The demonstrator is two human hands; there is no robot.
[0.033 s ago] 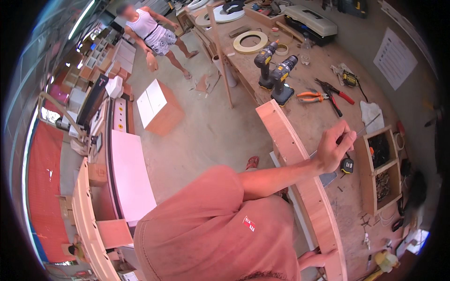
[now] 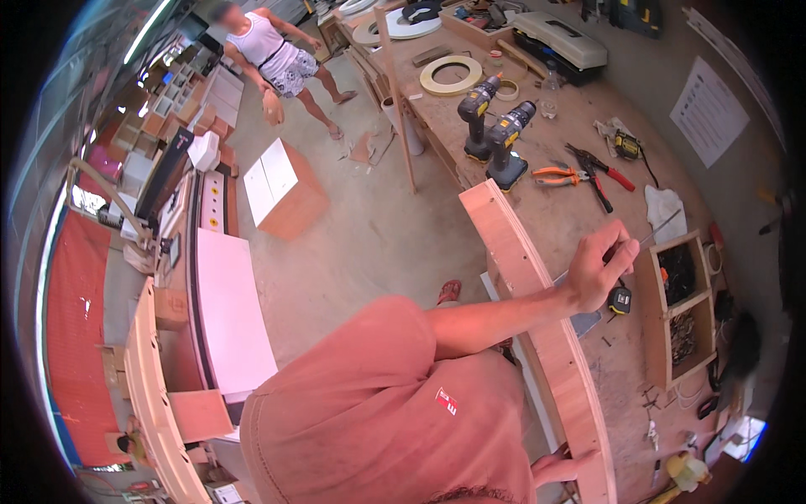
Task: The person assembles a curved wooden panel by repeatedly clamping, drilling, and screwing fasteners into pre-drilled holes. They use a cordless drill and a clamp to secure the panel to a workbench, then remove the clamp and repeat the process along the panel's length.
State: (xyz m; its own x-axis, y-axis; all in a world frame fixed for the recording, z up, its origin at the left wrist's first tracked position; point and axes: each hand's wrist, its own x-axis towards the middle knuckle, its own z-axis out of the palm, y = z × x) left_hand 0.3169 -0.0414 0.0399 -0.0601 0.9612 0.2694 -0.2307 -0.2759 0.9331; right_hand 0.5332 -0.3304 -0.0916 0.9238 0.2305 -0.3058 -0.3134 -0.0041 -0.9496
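Note:
My left hand (image 2: 601,267) is closed in a pinch over the workbench, just past the long edge of a plywood board (image 2: 550,336). A thin metal rod (image 2: 669,220) sticks out beyond its fingertips; which tool it belongs to is hidden by the fingers. Low in the view my right hand (image 2: 564,465) grips the near end of the same board, its fingers lying over the wood; part of that hand is out of sight. Small dark holes or screw heads dot the board. A tape measure (image 2: 620,300) lies beside my left hand.
On the workbench (image 2: 579,227) stand two cordless drills (image 2: 507,143), with orange-handled pliers (image 2: 561,176), red-handled cutters (image 2: 600,176) and a wooden box of hardware (image 2: 669,319). A boxy cabinet (image 2: 290,189) stands on the floor. Another person (image 2: 273,55) is at the far left.
The view has shifted very slightly. Less of the thin rod shows beyond my left hand; both hands otherwise stay in place.

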